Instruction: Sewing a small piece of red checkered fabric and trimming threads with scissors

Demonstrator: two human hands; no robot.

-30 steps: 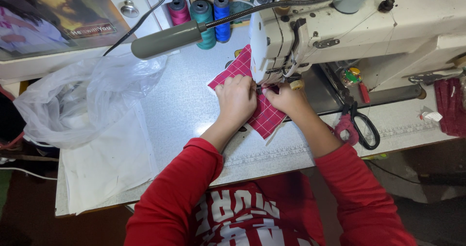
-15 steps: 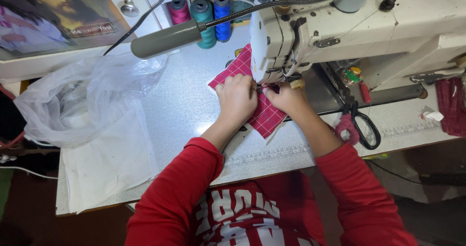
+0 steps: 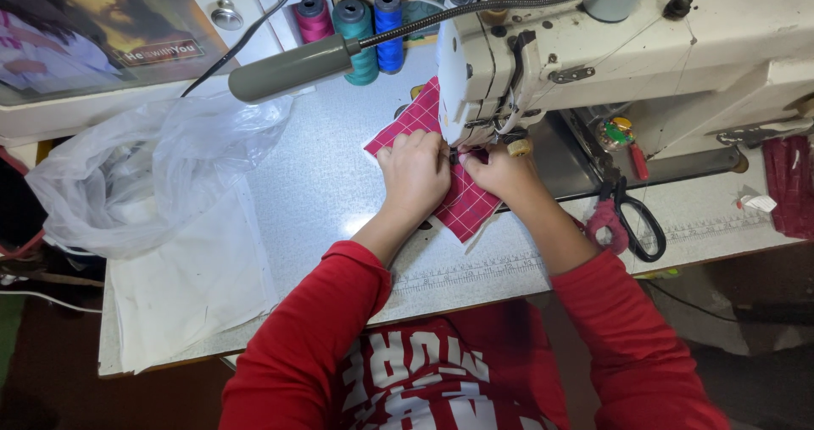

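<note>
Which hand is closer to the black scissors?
The right hand. It rests on the red checked cloth just left of the scissors; the left hand lies farther away, beyond the right one.

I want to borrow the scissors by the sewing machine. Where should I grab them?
Take the scissors by the black finger loops, which sit at the near end toward the table edge, so reach in from the front. The blades point away, up toward the sewing machine. The right hand is busy on the red checked cloth just beside them.
</note>
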